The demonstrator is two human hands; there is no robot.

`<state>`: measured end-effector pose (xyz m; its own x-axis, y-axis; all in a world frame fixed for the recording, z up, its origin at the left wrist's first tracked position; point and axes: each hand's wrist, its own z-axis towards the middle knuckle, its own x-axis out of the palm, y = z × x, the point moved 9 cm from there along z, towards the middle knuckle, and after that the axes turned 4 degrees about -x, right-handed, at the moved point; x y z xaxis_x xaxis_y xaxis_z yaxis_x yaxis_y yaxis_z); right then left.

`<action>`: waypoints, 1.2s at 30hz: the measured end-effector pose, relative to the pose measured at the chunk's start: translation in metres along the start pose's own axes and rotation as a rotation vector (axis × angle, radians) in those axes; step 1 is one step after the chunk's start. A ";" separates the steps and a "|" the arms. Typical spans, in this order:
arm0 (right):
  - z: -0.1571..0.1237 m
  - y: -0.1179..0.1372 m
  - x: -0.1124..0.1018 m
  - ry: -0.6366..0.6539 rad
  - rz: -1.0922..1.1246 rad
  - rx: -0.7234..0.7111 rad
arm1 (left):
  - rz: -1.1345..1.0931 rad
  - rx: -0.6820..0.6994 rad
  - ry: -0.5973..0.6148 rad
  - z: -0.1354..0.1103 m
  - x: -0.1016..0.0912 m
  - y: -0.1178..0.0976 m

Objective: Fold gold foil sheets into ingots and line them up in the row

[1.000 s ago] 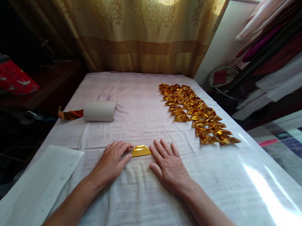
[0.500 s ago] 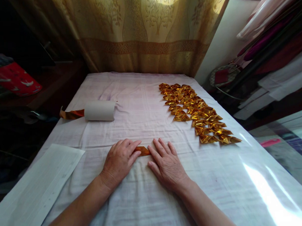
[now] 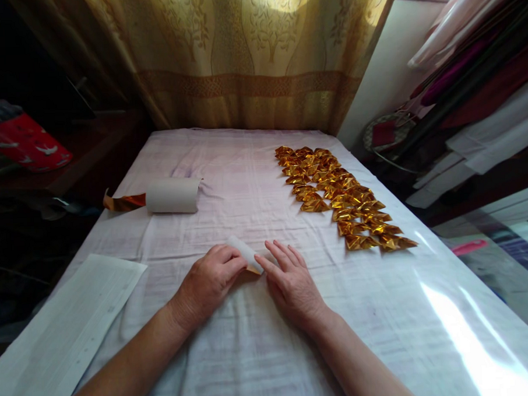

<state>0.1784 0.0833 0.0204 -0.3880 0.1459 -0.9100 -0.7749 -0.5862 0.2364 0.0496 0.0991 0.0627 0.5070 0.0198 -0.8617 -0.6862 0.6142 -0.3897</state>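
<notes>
A small piece of folded foil paper (image 3: pixel 248 258) lies on the cloth between my hands, its pale underside facing up and a thin gold edge toward me. My left hand (image 3: pixel 210 277) pinches its left side between thumb and fingers. With fingers stretched out, my right hand (image 3: pixel 289 278) rests at the paper's right end, the index fingertip at or very close to it. Beyond and to the right, several shiny gold folded foil pieces (image 3: pixel 355 200) sit in overlapping rows.
A curved grey-white card (image 3: pixel 173 196) covers part of a strip of gold foil (image 3: pixel 123 203) at the back left. White paper (image 3: pixel 68 329) lies at the left edge of the cloth-covered table (image 3: pixel 227 159). A patterned curtain (image 3: pixel 250 76) hangs behind; clothes (image 3: pixel 483 124) hang at the right.
The foil paper has been opened out, so its pale side now shows where gold was. My right fingers have lifted a little from the cloth; my left hand still holds the paper.
</notes>
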 end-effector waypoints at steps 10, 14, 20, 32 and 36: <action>0.003 0.004 -0.017 -0.194 0.014 -0.127 | -0.171 0.178 0.104 0.004 0.000 0.003; 0.005 0.009 -0.014 -0.156 0.001 -0.145 | -0.157 0.197 0.144 0.004 0.007 0.007; 0.007 0.022 -0.011 -0.118 0.017 -0.190 | -0.072 0.134 0.053 0.001 0.009 0.012; 0.018 0.016 -0.007 0.027 0.317 -0.152 | -0.025 -0.122 -0.021 -0.028 0.016 0.003; 0.025 0.007 -0.002 -0.006 0.348 -0.053 | -0.048 -0.125 -0.011 -0.026 0.016 0.004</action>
<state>0.1611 0.0983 0.0322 -0.6277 -0.0653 -0.7757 -0.5688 -0.6419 0.5143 0.0418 0.0815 0.0389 0.5458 0.0016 -0.8379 -0.7203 0.5117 -0.4683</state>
